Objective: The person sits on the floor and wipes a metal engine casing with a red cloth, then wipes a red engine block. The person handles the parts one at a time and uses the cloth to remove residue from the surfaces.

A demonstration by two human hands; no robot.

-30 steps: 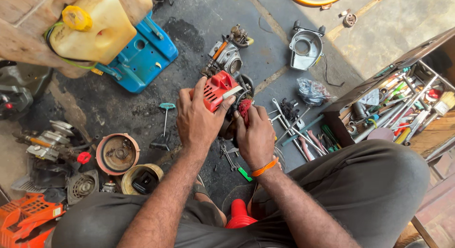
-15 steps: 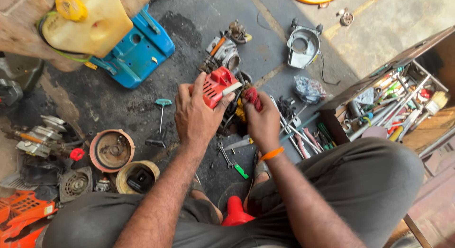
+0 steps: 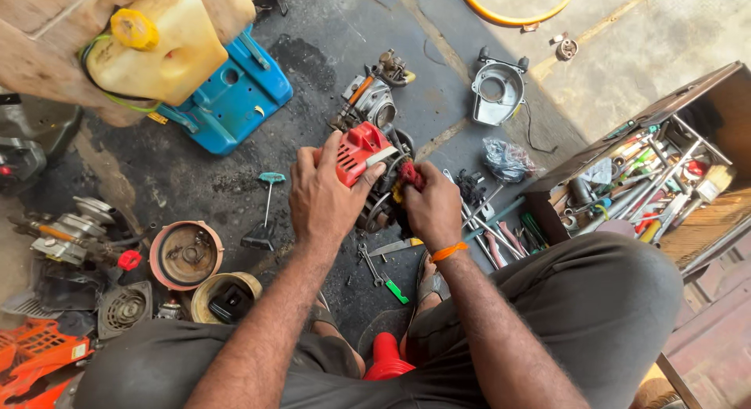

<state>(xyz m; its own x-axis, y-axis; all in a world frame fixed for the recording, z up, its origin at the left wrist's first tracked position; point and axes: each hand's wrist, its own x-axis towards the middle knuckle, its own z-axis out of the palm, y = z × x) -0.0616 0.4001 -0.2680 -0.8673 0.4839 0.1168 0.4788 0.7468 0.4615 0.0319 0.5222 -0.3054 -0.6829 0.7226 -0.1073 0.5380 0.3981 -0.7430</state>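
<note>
Down on the oily floor (image 3: 195,182) between the knees sits a small engine (image 3: 375,186) with a red cover – both hands are on it. Left hand (image 3: 325,198) is clamped over the red cover, fingers wrapped round the top. Right hand (image 3: 432,209) is pinching a red rag (image 3: 408,176) against the engine's side. Open toolbox (image 3: 649,174) off to the right, little wrench (image 3: 371,265) just below the hands.

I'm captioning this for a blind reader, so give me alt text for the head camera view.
A seated person's left hand grips a small engine with a red cover while the right hand presses a red rag against it. Engine parts, a blue housing, a yellowish fuel tank and an open toolbox surround them on the oily floor.
</note>
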